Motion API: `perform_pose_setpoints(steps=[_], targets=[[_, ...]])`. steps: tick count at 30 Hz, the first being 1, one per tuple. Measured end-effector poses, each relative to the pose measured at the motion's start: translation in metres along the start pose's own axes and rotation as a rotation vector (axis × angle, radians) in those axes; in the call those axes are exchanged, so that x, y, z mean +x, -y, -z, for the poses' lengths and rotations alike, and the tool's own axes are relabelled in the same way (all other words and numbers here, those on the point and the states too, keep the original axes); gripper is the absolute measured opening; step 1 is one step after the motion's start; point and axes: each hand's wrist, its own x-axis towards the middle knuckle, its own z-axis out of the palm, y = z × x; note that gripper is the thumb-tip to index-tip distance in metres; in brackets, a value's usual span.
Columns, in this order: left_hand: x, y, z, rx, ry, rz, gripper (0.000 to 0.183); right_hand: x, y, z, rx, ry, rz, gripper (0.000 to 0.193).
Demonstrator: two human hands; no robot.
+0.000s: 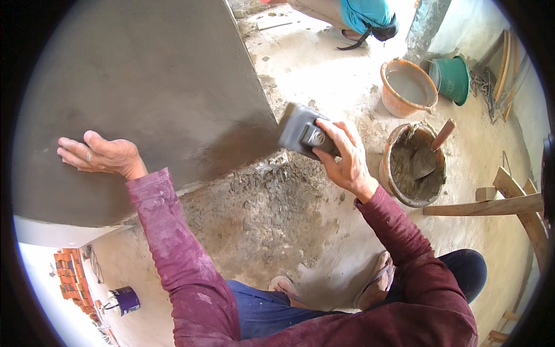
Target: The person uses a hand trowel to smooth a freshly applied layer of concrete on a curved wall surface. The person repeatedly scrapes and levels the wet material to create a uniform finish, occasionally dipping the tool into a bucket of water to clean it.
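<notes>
Left hand (101, 155) flat on the grey plastered wall (150, 87), palm down, fingers stretched left. Holding nothing, grip released.

Right hand (342, 155) clenched round the handle of a dark grey plastering float (300, 132). The float's far-left edge sits at the lower right corner of the wall, where the plaster looks darker and wet. Float tilted, face toward the wall; can't tell whether it's fully in contact.

Both sleeves maroon, stained with dust. Person crouching, blue trousers and sandalled feet at near centre.

Around:
- Floor (277, 220) below the wall edge is rough, covered in dropped mortar crumbs.
- Mortar bucket (415, 168) just right of the right hand, part full of grey mix, with a trowel (430, 153) standing in it, reddish handle pointing up and right.
- Orange bucket (407, 87) further off, right, holding pale slurry.
- Green bucket (452, 78) just beside it, tipped on its side.
- Wooden trestle pieces (509, 202) at the right edge, near the mortar bucket.
- Another person (358, 17) crouched at far centre, teal top, only partly in frame.
- Near left, far below: stacked red bricks (72, 280) and a small purple bucket (126, 301).
</notes>
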Motion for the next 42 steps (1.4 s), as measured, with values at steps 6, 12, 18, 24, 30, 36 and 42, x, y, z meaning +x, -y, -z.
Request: perform_pose_setpoints(steps=[6,12,18,24,30,36,42], targets=[[-0.008,0.01,-0.007,0.013,0.014,0.08,0.066,0.105,0.054,0.004,-0.423,-0.102,0.625,0.05],[-0.003,0.007,-0.008,0.005,0.011,0.037,0.063,0.079,0.03,-0.037,-0.545,0.15,0.536,0.058],[-0.002,-0.006,-0.002,-0.11,0.029,0.272,0.072,-0.002,-0.014,-0.077,-0.375,0.355,0.589,0.064],[-0.003,0.014,-0.002,-0.1,0.107,0.234,0.08,0.118,0.071,-0.026,-0.41,-0.078,0.65,0.061],[-0.007,0.034,-0.007,-0.03,0.137,0.146,0.081,-0.003,-0.002,-0.108,-0.666,0.624,0.48,0.064],[-0.011,0.03,-0.009,-0.027,0.047,0.061,0.066,-0.034,0.006,-0.073,-0.495,0.446,0.476,0.055],[0.0,0.027,-0.008,-0.06,-0.086,0.074,0.059,0.049,0.024,-0.057,-0.49,0.14,0.514,0.059]])
